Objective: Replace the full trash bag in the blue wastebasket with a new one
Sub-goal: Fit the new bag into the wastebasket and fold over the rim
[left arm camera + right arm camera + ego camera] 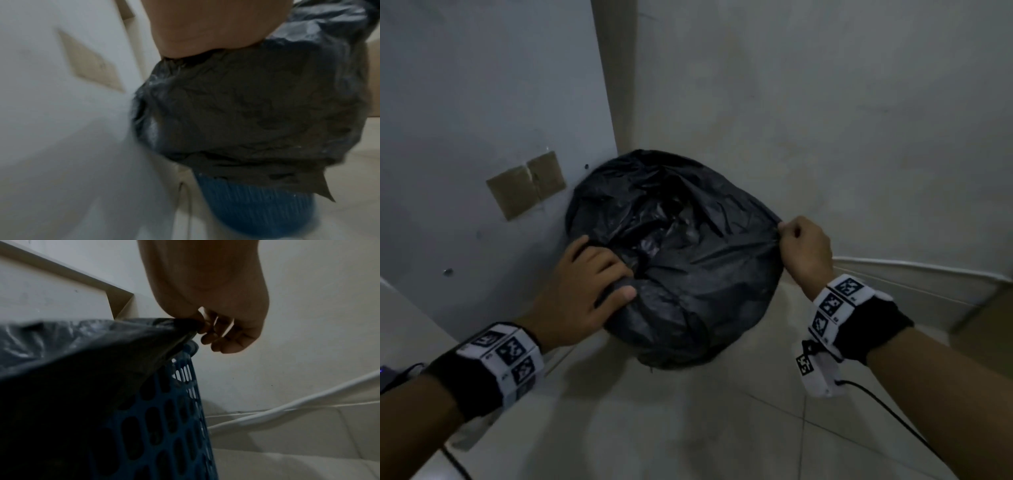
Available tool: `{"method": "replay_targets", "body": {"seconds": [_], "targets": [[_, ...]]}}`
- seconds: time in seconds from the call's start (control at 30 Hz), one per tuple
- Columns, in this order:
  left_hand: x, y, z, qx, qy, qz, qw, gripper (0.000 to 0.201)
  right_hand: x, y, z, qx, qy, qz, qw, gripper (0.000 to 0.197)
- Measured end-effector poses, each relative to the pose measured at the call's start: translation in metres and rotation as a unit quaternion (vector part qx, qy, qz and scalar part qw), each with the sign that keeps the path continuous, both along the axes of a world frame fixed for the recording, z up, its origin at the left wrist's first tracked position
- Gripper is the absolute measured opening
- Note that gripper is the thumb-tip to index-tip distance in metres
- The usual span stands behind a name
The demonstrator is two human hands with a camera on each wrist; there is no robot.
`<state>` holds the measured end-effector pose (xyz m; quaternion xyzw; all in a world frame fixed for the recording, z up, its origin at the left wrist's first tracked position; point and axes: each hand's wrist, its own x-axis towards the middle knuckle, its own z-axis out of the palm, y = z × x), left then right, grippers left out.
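hands at opposite rim sides: left hand (580,287) clutching crumpled black plastic trash bag (688,260), right hand (804,251) pinching its edge above blue perforated wastebasket (164,426).

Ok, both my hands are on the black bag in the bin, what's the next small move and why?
Probably lift the right hand to peel its pinched edge of the black bag off the rim. The bag still drapes over the blue wastebasket, and the left hand already grips the opposite side.

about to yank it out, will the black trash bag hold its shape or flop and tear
Likely floppy: the black trash bag is thin, crinkled film, stretching taut where the right hand pinches it. It may snag on the blue wastebasket, whose wall is perforated.
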<state>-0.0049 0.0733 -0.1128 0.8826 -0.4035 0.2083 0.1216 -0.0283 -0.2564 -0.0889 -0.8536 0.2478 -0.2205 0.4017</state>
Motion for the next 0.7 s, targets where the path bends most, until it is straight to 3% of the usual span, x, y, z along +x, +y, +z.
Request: {"method": "replay_targets", "body": {"seconds": [0.1,0.2,0.27,0.37,0.43,0.6,0.7], "targets": [[0.008,0.019,-0.003,-0.013,0.022,0.027,0.999,0.056,-0.007,-0.001,-0.021,-0.007,0.076,0.037,0.996,0.021],[0.009,0.027,0.000,-0.048,0.019,0.067,0.996,0.050,-0.014,0.007,-0.037,0.131,0.157,0.098,0.974,0.020],[0.003,0.020,0.007,-0.074,0.008,0.061,0.995,0.046,-0.009,0.009,-0.034,0.204,0.108,0.067,0.971,0.022],[-0.011,-0.007,0.014,-0.062,0.032,0.021,0.997,0.041,0.011,0.002,-0.026,0.240,0.001,0.035,0.970,0.050],[-0.021,-0.026,0.011,-0.023,0.067,0.029,0.997,0.045,0.013,0.009,-0.011,0.257,-0.006,0.019,0.966,0.059],[-0.019,-0.039,0.002,0.034,0.052,0.076,0.995,0.059,0.019,0.018,0.004,0.268,0.020,-0.019,0.963,0.030],[-0.011,-0.032,0.000,0.025,0.030,0.077,0.996,0.056,0.021,0.015,0.002,0.273,-0.001,-0.055,0.960,0.037]]}}
